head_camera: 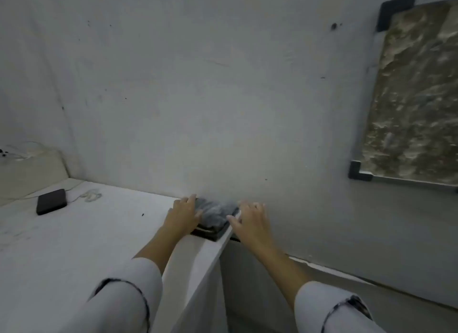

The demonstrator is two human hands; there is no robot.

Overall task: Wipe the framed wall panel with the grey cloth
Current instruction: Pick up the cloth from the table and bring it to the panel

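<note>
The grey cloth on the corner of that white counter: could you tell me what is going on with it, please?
A person has both hands at the folded grey cloth, which lies at the far corner of the white counter, against the wall. The left hand touches its left side, though blur hides whether it grips. The right hand is spread open at its right edge. The framed wall panel hangs up to the right, not yet wiped.

White desk (pixel 99 233), far edge against wall (pixel 198 97). Far left: black flat device (pixel 51 201) (blurred, type unclear), white coiled cable (pixel 92 195) just beside it. Small dark speck (pixel 142 214) mid-surface. Far right corner: folded grey cloth (pixel 215 213), lying on dark flat item (pixel 210 234) at desk edge.
</note>
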